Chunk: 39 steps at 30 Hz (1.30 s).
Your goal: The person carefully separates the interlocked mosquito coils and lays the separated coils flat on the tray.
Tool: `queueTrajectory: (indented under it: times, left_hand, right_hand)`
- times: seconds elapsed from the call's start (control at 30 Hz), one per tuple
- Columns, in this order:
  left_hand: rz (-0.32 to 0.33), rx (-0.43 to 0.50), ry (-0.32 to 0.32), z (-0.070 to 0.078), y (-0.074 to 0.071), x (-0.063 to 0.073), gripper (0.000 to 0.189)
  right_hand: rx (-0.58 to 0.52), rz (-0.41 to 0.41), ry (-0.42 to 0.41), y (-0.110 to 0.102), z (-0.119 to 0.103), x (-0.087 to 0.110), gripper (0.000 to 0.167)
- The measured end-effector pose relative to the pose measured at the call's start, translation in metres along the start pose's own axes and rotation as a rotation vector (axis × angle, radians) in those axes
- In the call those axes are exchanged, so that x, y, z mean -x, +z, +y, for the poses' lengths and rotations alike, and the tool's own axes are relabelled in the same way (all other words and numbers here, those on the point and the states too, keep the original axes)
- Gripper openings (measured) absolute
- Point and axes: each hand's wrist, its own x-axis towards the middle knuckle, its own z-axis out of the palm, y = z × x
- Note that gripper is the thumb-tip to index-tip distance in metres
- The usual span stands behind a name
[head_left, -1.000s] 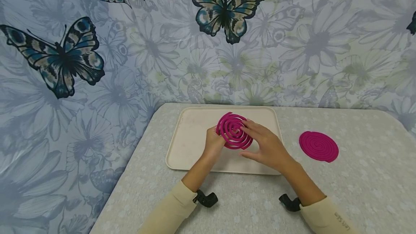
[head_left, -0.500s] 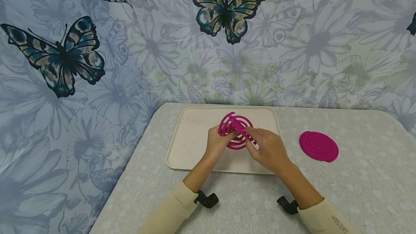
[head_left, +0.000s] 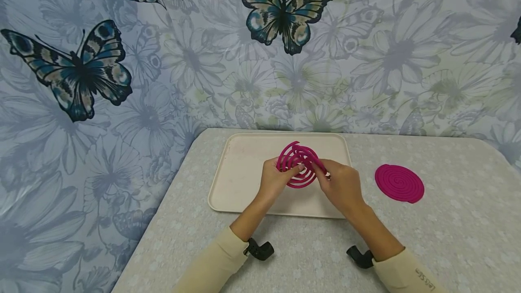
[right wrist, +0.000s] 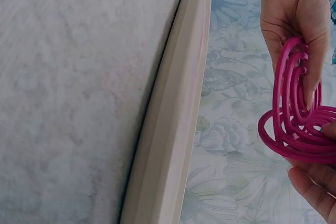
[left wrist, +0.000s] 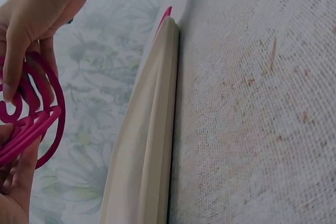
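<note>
A magenta spiral mosquito coil [head_left: 310, 153] is held up between both hands over the cream tray [head_left: 240, 175]. My left hand [head_left: 273, 181] grips its left side, thumb lying across the rings. With thumb and fingers, my right hand [head_left: 343, 188] pinches a part at the right. That part is tilted out of the plane of the other rings, so gaps show between them. In the right wrist view, one set of coil rings [right wrist: 286, 95] stands steeply against a flatter set. Whether these are two interlocked coils I cannot tell for certain.
Another magenta mosquito coil [head_left: 399, 183] lies flat on the patterned tablecloth [head_left: 456, 220], right of the tray. Black wrist cameras [head_left: 260, 250] sit at both cuffs. Butterfly-printed fabric [head_left: 285, 80] rises behind the table.
The right hand has gone from spread fingers beside the coil to pinching part of it. That part has been tilted up and swung to the right, while the left hand keeps its grip.
</note>
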Motion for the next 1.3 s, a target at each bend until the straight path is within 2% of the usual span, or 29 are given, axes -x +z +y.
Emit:
queueTrajectory:
  times: [0.27,0.37,0.6,0.73,0.87,1.0,1.1,1.3]
  left_hand:
    - [-0.008,-0.005,-0.002,0.001,-0.006,-0.003,0.025]
    - [-0.024,-0.008,0.002,0.004,-0.009,-0.004,0.025]
    - [-0.063,-0.010,0.004,0.006,-0.013,-0.007,0.026]
    - [-0.042,0.005,0.040,0.008,-0.012,-0.007,0.026]
    - [-0.032,0.003,0.090,0.011,-0.010,-0.005,0.041]
    - [-0.061,-0.056,0.131,0.011,-0.013,-0.006,0.045]
    - [-0.087,-0.034,0.096,0.012,-0.016,-0.007,0.045]
    - [-0.096,0.149,-0.054,0.014,-0.017,-0.010,0.041]
  right_hand:
    - [-0.228,-0.010,0.231,-0.003,0.008,-0.002,0.013]
    - [-0.320,-0.042,0.322,-0.006,0.011,-0.003,0.015]
    - [-0.424,-0.122,0.512,-0.012,0.012,-0.007,0.021]
    - [-0.432,-0.101,0.533,-0.012,0.011,-0.007,0.021]
    - [-0.374,-0.063,0.446,-0.010,0.012,-0.007,0.018]
    - [-0.349,-0.105,0.400,-0.011,0.016,-0.012,0.019]
    - [-0.397,-0.156,0.436,-0.013,0.020,-0.017,0.024]
    - [-0.537,-0.191,0.610,-0.018,0.027,-0.020,0.030]
